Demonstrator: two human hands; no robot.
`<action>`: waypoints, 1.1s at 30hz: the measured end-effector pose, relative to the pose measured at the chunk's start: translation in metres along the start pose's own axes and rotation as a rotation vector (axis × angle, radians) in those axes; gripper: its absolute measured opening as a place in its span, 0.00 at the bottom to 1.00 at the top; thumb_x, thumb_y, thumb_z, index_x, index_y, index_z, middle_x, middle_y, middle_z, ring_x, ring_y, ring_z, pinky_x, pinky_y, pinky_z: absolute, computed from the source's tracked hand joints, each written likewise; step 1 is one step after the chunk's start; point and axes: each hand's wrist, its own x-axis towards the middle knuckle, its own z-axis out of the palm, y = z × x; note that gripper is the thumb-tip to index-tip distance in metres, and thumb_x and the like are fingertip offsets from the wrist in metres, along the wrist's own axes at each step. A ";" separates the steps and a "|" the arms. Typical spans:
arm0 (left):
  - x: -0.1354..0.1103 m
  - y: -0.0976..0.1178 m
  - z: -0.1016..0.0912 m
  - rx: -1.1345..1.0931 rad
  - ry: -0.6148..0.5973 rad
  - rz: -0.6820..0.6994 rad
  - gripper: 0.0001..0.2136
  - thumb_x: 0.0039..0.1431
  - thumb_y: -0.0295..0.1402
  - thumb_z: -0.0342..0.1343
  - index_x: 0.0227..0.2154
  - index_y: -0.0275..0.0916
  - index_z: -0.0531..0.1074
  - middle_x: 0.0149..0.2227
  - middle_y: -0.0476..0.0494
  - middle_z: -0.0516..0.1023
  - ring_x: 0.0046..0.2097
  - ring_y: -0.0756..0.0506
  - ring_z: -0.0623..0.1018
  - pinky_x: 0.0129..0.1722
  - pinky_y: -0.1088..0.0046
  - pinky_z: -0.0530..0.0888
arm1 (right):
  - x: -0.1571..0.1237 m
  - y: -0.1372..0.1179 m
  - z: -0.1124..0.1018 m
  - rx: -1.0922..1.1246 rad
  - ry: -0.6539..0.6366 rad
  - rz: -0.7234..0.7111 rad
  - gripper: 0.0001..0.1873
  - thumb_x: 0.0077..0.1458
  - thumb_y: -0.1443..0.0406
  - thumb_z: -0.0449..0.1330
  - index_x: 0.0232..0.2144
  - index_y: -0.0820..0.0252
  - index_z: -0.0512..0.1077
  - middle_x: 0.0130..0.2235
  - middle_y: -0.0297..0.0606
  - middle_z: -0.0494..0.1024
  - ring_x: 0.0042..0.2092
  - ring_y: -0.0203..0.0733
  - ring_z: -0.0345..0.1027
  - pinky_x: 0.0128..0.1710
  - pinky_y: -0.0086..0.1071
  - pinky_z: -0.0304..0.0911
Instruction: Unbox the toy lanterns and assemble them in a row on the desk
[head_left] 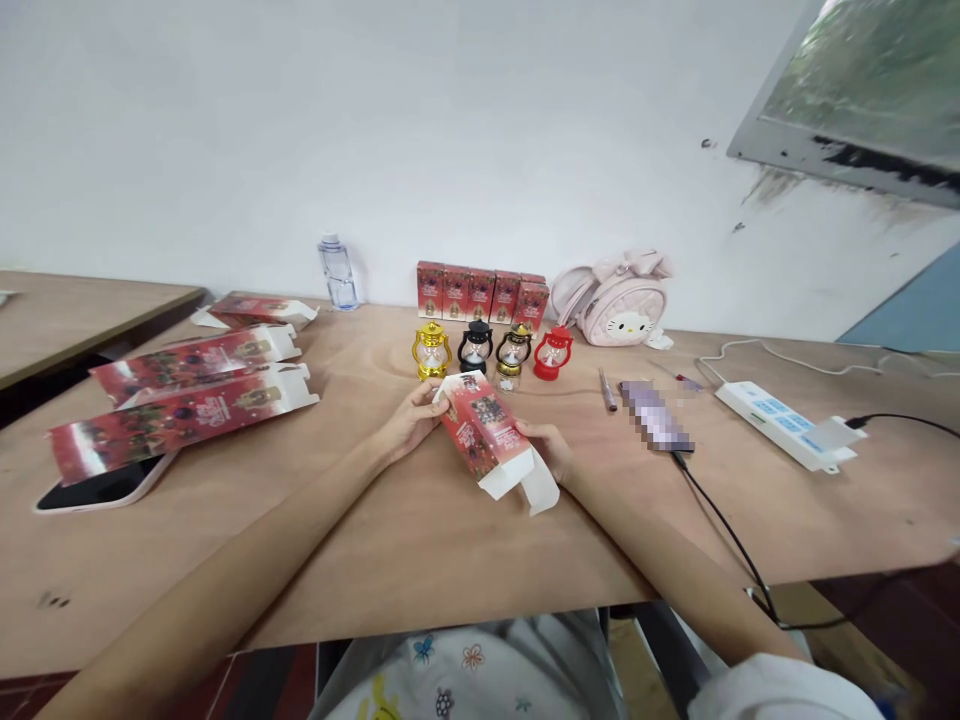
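Note:
A red printed cardboard box (480,425) is held over the table between both hands, tilted, its near end open with white flaps sticking out. My left hand (412,420) grips its far left edge, thumb on top. On the right side of the box, my right hand (549,448) is closed around it, partly hidden behind the flaps. Just beyond the box stand small lanterns in a row: a gold lantern (431,352), a black lantern (475,350), a black-and-gold lantern (514,352) and a red lantern (553,354).
Several closed red boxes (480,294) line the wall beside a pink bag (626,305). Flattened red boxes (187,420) overlap a phone (105,490) at left. A water bottle (339,275) stands behind. At right lie a pen (607,390), another phone (654,415) and a power strip (780,425) with cables.

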 end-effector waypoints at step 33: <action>0.000 0.002 -0.002 0.008 -0.051 -0.052 0.20 0.44 0.41 0.67 0.42 0.39 0.75 0.42 0.43 0.77 0.42 0.45 0.75 0.42 0.71 0.70 | -0.004 -0.009 0.005 0.120 0.227 0.096 0.13 0.48 0.58 0.54 0.34 0.59 0.71 0.34 0.39 0.79 0.40 0.50 0.75 0.40 0.43 0.69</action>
